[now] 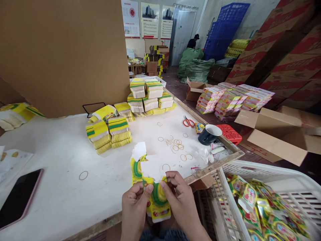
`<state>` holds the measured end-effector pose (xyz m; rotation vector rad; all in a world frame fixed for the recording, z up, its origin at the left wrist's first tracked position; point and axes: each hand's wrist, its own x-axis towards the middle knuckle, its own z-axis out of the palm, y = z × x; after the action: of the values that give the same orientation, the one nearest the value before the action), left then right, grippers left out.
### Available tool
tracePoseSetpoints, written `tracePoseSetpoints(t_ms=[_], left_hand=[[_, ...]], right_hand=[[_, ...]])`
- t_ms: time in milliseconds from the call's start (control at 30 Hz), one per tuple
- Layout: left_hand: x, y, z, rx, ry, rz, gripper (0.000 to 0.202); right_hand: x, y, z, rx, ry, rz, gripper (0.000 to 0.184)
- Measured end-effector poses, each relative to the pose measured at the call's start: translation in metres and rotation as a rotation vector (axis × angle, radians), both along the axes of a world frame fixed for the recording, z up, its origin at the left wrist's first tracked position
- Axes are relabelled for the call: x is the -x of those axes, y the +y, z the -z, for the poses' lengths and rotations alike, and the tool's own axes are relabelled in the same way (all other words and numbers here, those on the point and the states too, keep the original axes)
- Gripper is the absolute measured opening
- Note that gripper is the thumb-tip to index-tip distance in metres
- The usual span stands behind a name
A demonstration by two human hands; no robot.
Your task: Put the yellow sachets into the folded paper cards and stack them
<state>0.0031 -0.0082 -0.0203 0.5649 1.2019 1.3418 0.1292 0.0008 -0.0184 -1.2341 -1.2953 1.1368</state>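
My left hand (134, 204) and my right hand (179, 197) both grip a small yellow and green printed carton (157, 201) at the near edge of the white table (62, 187). Its white top flaps (150, 169) stand open above my fingers. A second flat carton (136, 164) of the same print lies just behind it on the table. Loose rubber bands (175, 144) are scattered beyond my hands. Bundles of flat yellow cartons (109, 132) sit further back on the left.
A white plastic basket (276, 182) of colourful packets stands at lower right. Red scissors (188, 122), a dark mug (209, 134), more carton stacks (149, 95), a phone (18, 197) at left. A cardboard sheet (62, 53) rises behind. A person (192, 42) works far back.
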Motion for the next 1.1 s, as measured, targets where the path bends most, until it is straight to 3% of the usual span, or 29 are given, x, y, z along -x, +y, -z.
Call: tracePoseSetpoints(t_ms=[100,267,467,667,867,933,1033,1100], left_hand=[[0.0,0.0,0.002,-0.029,0.04,-0.004,0.031],[0.005,-0.004,0.003,-0.11,0.187,0.064,0.055],[0.013,-0.011,-0.01,-0.151,0.042,0.188,0.058],[0.02,-0.014,-0.009,-0.13,-0.142,0.407,0.039],[0.014,-0.016,-0.001,-0.154,-0.187,0.407,0.03],[0.015,-0.015,-0.003,-0.158,-0.174,0.384,0.039],[0.021,-0.013,-0.008,-0.164,-0.144,0.405,0.074],[0.026,-0.011,-0.01,-0.191,-0.05,0.481,0.067]], right_hand=[[0.001,0.001,0.0,-0.005,0.023,0.022,0.015],[-0.006,0.003,0.002,-0.036,0.059,0.003,0.024],[-0.022,0.003,0.003,-0.055,-0.009,-0.142,0.031],[-0.031,0.008,-0.014,-0.017,-0.059,-0.32,0.019],[-0.03,0.008,-0.019,-0.061,-0.095,-0.297,0.026],[-0.028,0.008,-0.016,-0.046,-0.009,-0.269,0.014],[-0.027,0.01,-0.014,-0.025,0.066,-0.225,0.036],[-0.028,0.011,-0.015,-0.07,0.024,-0.24,0.028]])
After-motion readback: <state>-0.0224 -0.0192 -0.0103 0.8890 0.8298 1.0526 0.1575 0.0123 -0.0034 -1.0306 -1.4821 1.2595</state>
